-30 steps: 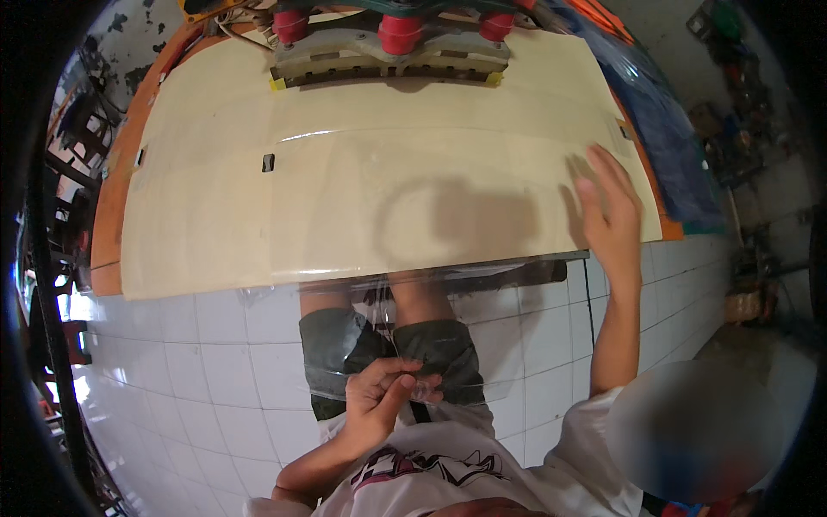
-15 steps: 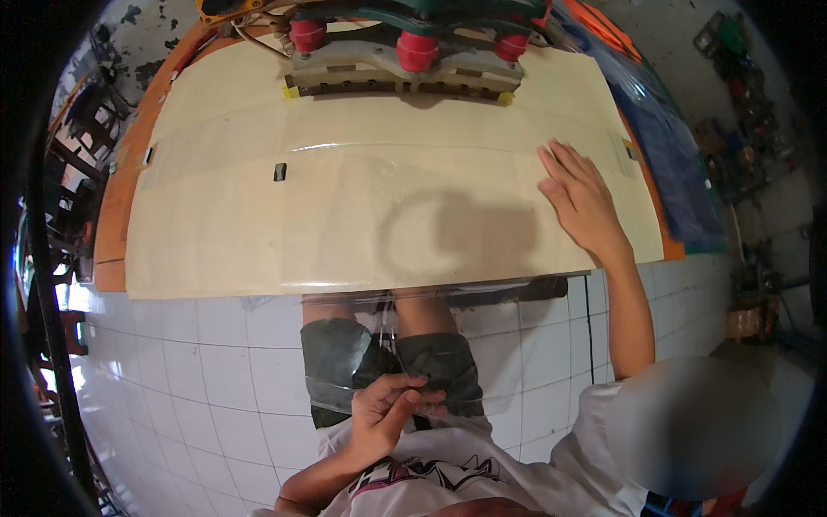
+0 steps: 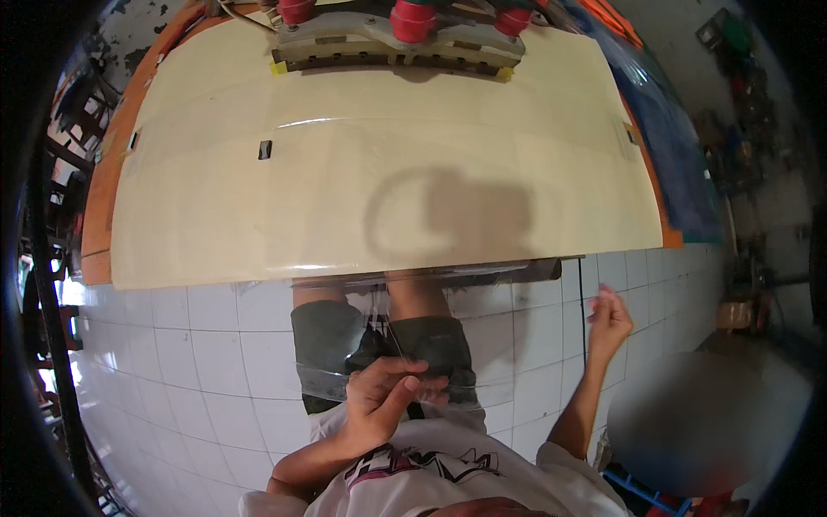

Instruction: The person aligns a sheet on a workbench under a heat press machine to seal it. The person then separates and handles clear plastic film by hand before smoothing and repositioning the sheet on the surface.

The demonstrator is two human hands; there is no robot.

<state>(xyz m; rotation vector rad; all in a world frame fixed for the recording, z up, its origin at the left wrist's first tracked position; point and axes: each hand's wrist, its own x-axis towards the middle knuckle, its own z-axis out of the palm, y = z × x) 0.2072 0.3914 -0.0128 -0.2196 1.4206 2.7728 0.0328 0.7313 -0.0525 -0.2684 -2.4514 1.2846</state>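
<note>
A clear plastic sheet (image 3: 332,379) hangs over the table's near edge and down across my lap. My left hand (image 3: 379,398) is closed on its lower part, thumb and fingers pinching the film. Off the table, over the tiled floor to the right, my right hand (image 3: 610,320) is raised with its fingers loosely bent and somewhat blurred. Nothing shows in it. A cream-coloured covering (image 3: 215,207) lies flat on the tabletop, with a small dark clip-like piece (image 3: 265,150) on its left part.
At the table's far side stands a machine with a metal bar (image 3: 396,59) and red round knobs (image 3: 413,21). Folded blue plastic sheeting (image 3: 659,138) lies along the right edge. An orange table border (image 3: 99,215) shows at left. White floor tiles (image 3: 215,362) surround my legs.
My right hand has lifted off the cream covering and drawn back toward me, its flat fingers now bent. The left hand keeps its pinch on the film. The whole view has shifted slightly.
</note>
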